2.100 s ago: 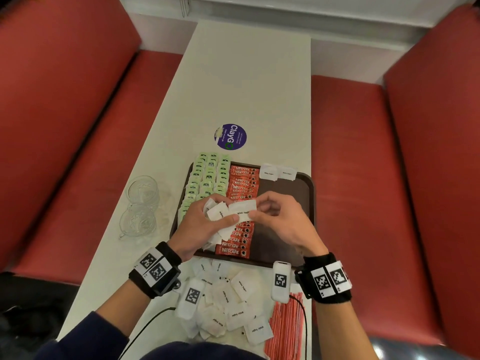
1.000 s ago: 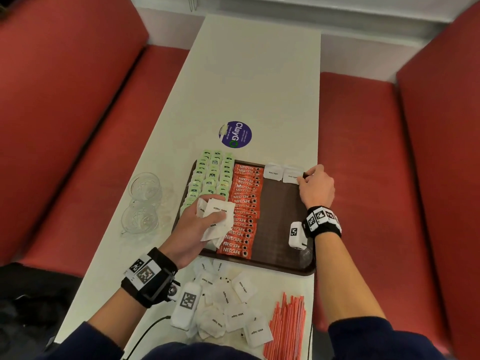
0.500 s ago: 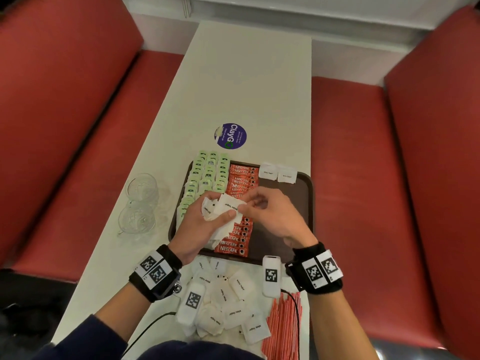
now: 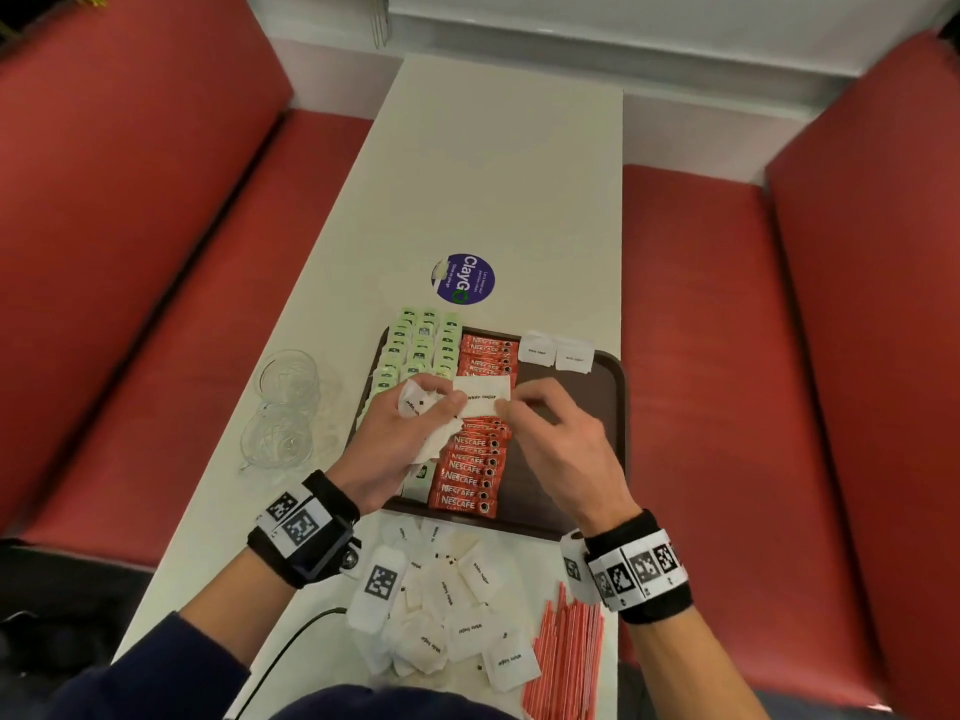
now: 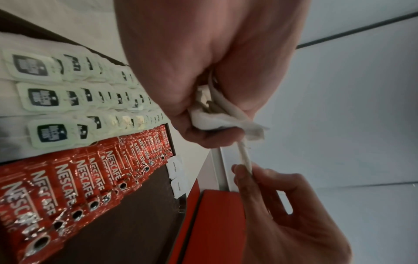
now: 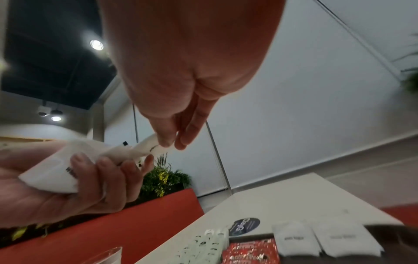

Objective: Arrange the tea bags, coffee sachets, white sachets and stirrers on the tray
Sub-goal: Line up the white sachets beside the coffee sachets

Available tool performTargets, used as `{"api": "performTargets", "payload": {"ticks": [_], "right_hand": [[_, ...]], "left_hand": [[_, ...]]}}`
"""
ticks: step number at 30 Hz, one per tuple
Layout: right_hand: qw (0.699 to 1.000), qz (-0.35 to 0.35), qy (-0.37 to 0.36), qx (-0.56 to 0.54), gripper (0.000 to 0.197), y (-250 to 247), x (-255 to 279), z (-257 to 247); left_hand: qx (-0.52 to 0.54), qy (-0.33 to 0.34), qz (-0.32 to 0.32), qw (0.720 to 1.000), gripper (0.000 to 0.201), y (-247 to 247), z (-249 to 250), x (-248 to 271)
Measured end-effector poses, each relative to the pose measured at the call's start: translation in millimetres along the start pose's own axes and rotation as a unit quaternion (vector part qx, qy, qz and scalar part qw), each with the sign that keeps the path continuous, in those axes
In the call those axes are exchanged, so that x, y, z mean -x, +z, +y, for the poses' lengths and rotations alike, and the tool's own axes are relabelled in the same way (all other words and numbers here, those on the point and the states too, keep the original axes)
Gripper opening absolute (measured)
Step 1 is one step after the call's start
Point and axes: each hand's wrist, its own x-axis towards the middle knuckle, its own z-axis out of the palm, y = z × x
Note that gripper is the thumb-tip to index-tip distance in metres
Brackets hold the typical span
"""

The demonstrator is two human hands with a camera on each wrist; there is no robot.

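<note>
A brown tray [image 4: 571,459] holds rows of green tea bags [image 4: 421,350] on its left and red coffee sachets [image 4: 470,475] beside them. Two white sachets [image 4: 556,350] lie at its far edge. Above the coffee sachets my left hand [image 4: 415,423] grips a bunch of white sachets [image 5: 217,114]. My right hand [image 4: 511,407] pinches the end of the top sachet [image 4: 483,400] of that bunch between thumb and fingers [image 6: 167,141]. More white sachets [image 4: 457,605] lie in a loose pile on the table in front of the tray, with red stirrers [image 4: 566,657] to their right.
Two glass cups [image 4: 285,407] stand left of the tray. A round purple sticker [image 4: 462,278] is on the white table [image 4: 493,174] beyond it. Red benches [image 4: 727,356] run along both sides. The tray's right half is bare.
One second ago my right hand was at the tray's far right edge by the two sachets. It has come back to the left hand and now pinches another sachet from the bunch.
</note>
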Motion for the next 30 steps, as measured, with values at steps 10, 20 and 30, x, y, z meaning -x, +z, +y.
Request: {"api": "performTargets", "payload": {"ticks": [10, 20, 30], "right_hand": [[0.886, -0.020, 0.266, -0.380, 0.022, 9.0, -10.4, 14.1], [0.910, 0.078, 0.385, -0.135, 0.014, 40.2, -47.7, 136.3], [0.916, 0.055, 0.379, -0.117, 0.018, 78.5, -75.1, 153.2]], "left_hand": [[-0.133, 0.075, 0.009, 0.988, 0.011, 6.9, -2.9, -10.6], [0.037, -0.043, 0.076, 0.995, 0.025, -9.0, -21.5, -3.7], [0.169, -0.125, 0.091, 0.973, 0.029, -29.9, -28.3, -1.8]]}}
